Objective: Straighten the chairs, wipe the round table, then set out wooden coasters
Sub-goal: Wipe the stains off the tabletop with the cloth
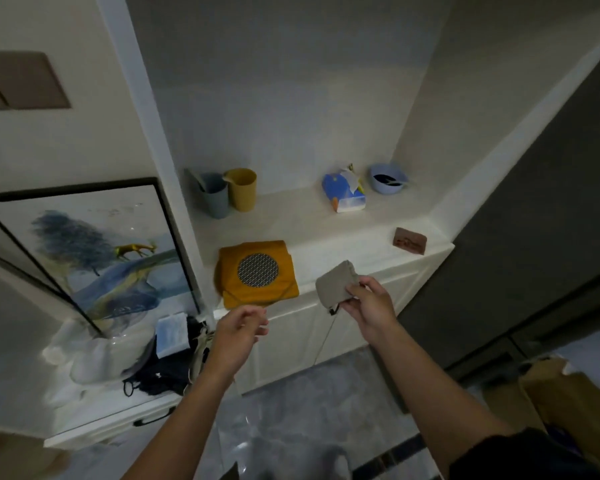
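My right hand (369, 304) grips a folded grey-beige cloth (336, 280), held just above the front edge of the white cabinet shelf (326, 230). A thin dark cord hangs down from under the cloth. My left hand (241, 325) hovers lower and to the left with its fingers loosely curled and nothing in it. It is just below a folded mustard-yellow cloth (257, 275) lying on the shelf, which carries a round patterned mat (258, 270). No round table, chairs or wooden coasters show.
On the shelf stand a grey cup (215, 195), a yellow cup (242, 189), a blue tissue pack (345, 192), a blue bowl (388, 178) and a small brown block (410, 240). A framed painting (97, 251) leans at left over clutter. A paper bag (568, 396) sits at lower right.
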